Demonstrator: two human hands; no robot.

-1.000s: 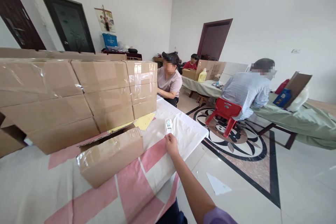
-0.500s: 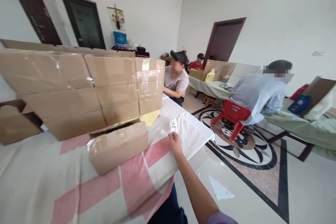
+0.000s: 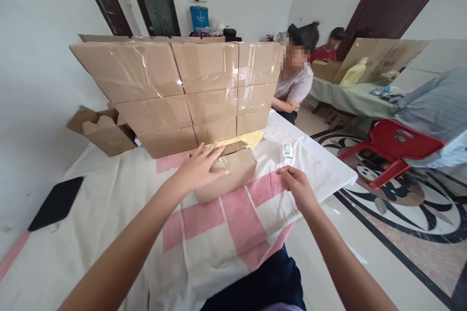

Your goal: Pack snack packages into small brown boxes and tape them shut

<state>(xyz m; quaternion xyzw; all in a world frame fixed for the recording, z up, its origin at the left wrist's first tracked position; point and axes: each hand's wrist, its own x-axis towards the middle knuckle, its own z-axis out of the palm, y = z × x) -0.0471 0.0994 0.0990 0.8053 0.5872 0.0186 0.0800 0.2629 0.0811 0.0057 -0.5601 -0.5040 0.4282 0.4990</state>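
No wording can be made out: the pale lettering on the blue box at the back is too small, the faint print on the brown cardboard panel is blurred, and the greenish label on the small white item is illegible

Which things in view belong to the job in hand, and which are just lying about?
Likely in the job:
- small carton, at the left hand
- small white item, just beyond the right hand

Apparently just lying about:
- flat black object, table's left side
- blue container, at the back
- yellow bottle, far table
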